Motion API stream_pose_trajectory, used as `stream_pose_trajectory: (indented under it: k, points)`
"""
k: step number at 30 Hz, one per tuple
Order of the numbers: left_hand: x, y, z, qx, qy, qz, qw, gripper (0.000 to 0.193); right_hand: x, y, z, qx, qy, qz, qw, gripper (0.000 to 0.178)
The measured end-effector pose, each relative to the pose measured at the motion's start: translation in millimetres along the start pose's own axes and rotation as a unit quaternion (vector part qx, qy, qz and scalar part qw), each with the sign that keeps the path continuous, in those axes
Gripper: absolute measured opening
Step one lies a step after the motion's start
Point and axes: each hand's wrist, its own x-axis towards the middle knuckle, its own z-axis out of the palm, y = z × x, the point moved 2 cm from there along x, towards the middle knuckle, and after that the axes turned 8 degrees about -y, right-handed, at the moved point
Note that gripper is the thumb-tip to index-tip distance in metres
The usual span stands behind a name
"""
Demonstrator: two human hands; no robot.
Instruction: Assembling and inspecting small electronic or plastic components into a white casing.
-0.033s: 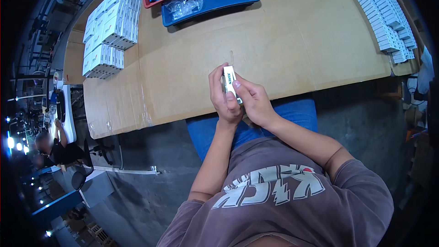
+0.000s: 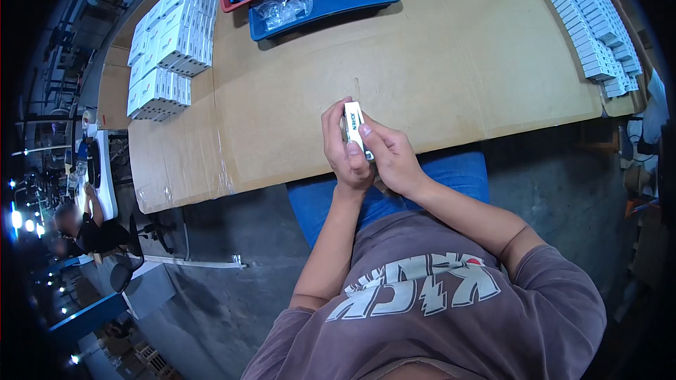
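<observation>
A small, narrow white carton [image 2: 353, 114] with dark print on its face is held between my two hands, above the front edge of the cardboard-covered table [image 2: 282, 105]. My left hand [image 2: 342, 151] wraps its left side, fingers behind and thumb along the lower face. From the right, my right hand [image 2: 396, 162] closes on it, with the thumb pressed on the face near the middle. The carton's lower end is partly covered by my thumbs and palms. Both hands are close together and nearly touching.
Stacked white cartons [image 2: 169, 42] stand at the table's left. Long rows of small white boxes [image 2: 588, 35] line the right edge. At the back are a red tray [image 2: 224, 4] of blue pieces, a blue tray [image 2: 331, 17] of clear plastic parts and another tray behind. Far left, a person [image 2: 98, 232] sits.
</observation>
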Motion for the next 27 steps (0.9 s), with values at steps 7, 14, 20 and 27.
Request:
stream_pose_trajectory:
  k: [7, 14, 20, 27]
  points:
    - [-1, 4, 1, -0.033, 0.02, 0.017, 0.999, 0.088, -6, -6, 0, -0.049, -0.009, -0.027, 0.998, 0.047]
    - [0, 6, 3, -0.102, -0.005, -0.028, 0.994, 0.098, 8, -5, -13, 0.003, -0.028, 0.047, 0.999, 0.054]
    - [-8, -20, -3, -0.23, -0.064, -0.15, 0.96, 0.095, 5, -31, -30, -0.213, -0.104, -0.024, 0.971, 0.063]
    - [2, 20, 6, -0.329, -0.05, -0.322, 0.887, 0.077, 13, -30, -49, -0.419, -0.087, -0.233, 0.874, 0.071]
